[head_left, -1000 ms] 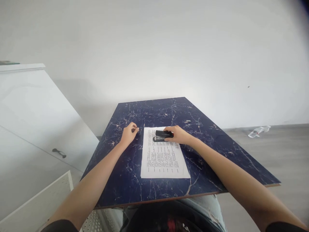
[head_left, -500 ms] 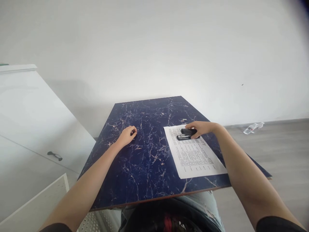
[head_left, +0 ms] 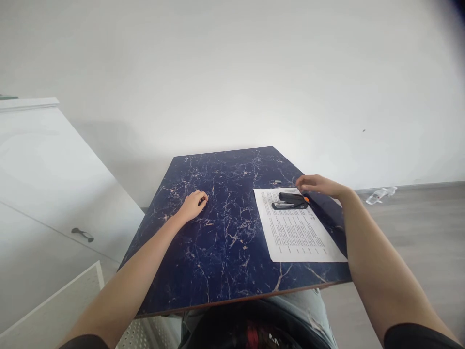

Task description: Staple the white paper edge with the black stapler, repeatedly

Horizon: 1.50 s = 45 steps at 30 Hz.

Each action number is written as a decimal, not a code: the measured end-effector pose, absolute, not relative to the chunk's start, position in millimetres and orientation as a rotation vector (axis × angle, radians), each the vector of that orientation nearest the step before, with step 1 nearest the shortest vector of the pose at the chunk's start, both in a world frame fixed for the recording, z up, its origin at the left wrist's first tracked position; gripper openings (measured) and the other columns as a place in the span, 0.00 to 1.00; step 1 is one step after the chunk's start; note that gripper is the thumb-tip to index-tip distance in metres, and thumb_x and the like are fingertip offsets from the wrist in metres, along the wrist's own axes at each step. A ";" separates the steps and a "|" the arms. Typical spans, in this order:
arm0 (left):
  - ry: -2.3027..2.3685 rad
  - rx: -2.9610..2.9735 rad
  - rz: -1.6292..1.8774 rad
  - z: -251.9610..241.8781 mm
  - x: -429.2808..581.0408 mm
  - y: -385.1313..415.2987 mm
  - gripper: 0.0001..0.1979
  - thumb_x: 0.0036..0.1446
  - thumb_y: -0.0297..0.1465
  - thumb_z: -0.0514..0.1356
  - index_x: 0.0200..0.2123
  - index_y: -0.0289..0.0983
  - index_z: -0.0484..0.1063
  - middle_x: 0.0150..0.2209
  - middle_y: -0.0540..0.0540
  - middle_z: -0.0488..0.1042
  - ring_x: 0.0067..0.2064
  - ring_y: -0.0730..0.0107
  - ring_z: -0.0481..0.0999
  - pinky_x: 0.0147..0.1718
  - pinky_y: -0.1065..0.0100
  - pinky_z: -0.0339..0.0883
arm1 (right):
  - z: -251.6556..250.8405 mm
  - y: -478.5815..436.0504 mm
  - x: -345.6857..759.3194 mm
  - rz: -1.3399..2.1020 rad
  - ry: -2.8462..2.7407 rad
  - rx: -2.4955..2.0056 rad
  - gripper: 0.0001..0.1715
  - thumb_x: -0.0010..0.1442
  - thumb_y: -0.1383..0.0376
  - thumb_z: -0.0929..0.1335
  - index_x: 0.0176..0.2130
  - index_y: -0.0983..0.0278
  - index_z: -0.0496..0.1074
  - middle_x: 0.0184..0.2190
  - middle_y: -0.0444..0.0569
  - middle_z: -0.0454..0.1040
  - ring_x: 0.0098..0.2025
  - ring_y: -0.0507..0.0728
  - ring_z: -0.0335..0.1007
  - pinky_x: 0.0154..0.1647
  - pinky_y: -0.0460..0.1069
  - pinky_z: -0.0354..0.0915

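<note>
A black stapler [head_left: 289, 201] lies on a sheet of printed paper [head_left: 300, 237] at the right side of the table. An orange spot shows at its rear end. My right hand [head_left: 316, 184] is just behind and to the right of the stapler, apart from it, with its fingers stretched out and nothing in them. My left hand [head_left: 193, 204] rests on the dark blue marbled table [head_left: 225, 276], left of the paper, its fingers loosely curled in. Nothing shows inside the curl. A small pale metallic piece [head_left: 278, 182] lies beyond the paper's far edge.
A white cabinet [head_left: 47, 184] with a dark handle [head_left: 82, 235] stands to the left, and a white perforated panel [head_left: 61, 305] is below it. The white wall [head_left: 225, 77] rises behind the table. On the floor at right lies a clear plastic bottle [head_left: 379, 195].
My right hand has let go of the stapler and moved back and to the right. Stapler and paper have shifted slightly right. My left hand has stayed nearly still.
</note>
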<state>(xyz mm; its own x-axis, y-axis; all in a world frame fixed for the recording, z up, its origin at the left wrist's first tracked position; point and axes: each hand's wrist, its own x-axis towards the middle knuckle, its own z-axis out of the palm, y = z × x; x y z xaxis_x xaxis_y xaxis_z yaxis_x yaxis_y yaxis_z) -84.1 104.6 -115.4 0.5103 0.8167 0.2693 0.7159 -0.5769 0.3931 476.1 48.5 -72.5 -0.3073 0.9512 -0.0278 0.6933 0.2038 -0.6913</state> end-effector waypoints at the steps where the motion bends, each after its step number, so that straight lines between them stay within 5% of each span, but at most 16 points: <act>1: 1.304 2.520 0.632 -115.5 -84.0 104.4 0.05 0.65 0.29 0.55 0.39 0.40 0.71 0.41 0.45 0.71 0.43 0.63 0.72 0.46 0.61 0.65 | -82.1 53.0 483.4 0.689 -1.963 -1.637 0.28 0.57 0.41 0.70 0.42 0.60 0.77 0.39 0.51 0.80 0.43 0.63 0.75 0.46 0.56 0.68; 6: 1.308 2.515 0.614 -116.7 -83.8 104.0 0.06 0.65 0.28 0.54 0.40 0.41 0.70 0.38 0.47 0.71 0.40 0.64 0.72 0.43 0.63 0.64 | -128.4 79.3 498.4 0.219 -1.523 -1.953 0.18 0.51 0.48 0.70 0.29 0.60 0.75 0.31 0.52 0.80 0.38 0.64 0.76 0.41 0.56 0.67; 32: 1.331 2.534 0.568 -112.3 -81.8 100.7 0.06 0.66 0.27 0.53 0.39 0.41 0.69 0.36 0.48 0.71 0.41 0.62 0.71 0.43 0.63 0.61 | -131.3 77.9 496.0 0.268 -1.585 -1.925 0.24 0.50 0.43 0.70 0.31 0.60 0.78 0.31 0.51 0.80 0.37 0.64 0.75 0.42 0.58 0.67; 39: 1.325 2.544 0.565 -113.4 -82.0 101.5 0.06 0.66 0.27 0.52 0.39 0.41 0.69 0.36 0.47 0.71 0.42 0.62 0.71 0.44 0.62 0.61 | -121.0 60.3 487.5 0.627 -1.540 -1.470 0.27 0.50 0.42 0.75 0.39 0.59 0.77 0.39 0.52 0.80 0.43 0.63 0.74 0.48 0.57 0.69; 45: 1.332 2.552 0.563 -116.3 -83.1 103.9 0.06 0.66 0.27 0.53 0.40 0.41 0.69 0.37 0.47 0.72 0.42 0.62 0.71 0.43 0.62 0.61 | -106.1 55.4 490.1 1.035 -1.805 -1.226 0.40 0.44 0.37 0.76 0.46 0.60 0.80 0.46 0.56 0.78 0.42 0.63 0.71 0.46 0.59 0.68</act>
